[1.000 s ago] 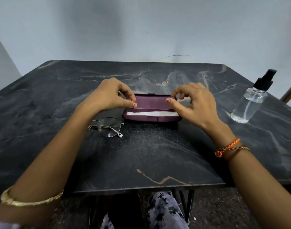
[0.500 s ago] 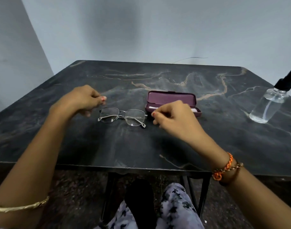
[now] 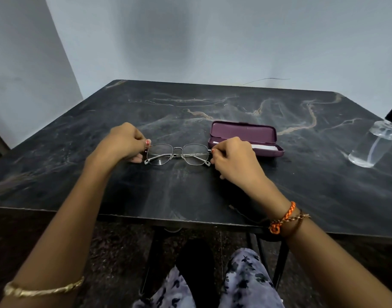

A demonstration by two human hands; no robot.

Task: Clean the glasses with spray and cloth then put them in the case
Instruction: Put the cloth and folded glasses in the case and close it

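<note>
Thin metal-framed glasses [image 3: 177,154] lie folded on the dark marble table [image 3: 190,190], lenses facing me. My left hand [image 3: 124,142] pinches the frame's left corner, and my right hand [image 3: 231,155] pinches its right corner. Just behind my right hand sits the purple glasses case [image 3: 246,135], lid open, with a white cloth [image 3: 265,147] lying inside it. A clear spray bottle [image 3: 373,143] with a black nozzle stands at the table's right edge, partly cut off by the frame.
A pale wall rises behind the table. The near table edge runs across the lower middle, with black metal table legs [image 3: 154,263] and my knees in floral fabric [image 3: 246,283] beneath it.
Both hands left the case, now open, and moved left and toward me onto the ends of the glasses. The camera view swung left, so the bottle sits at the right border.
</note>
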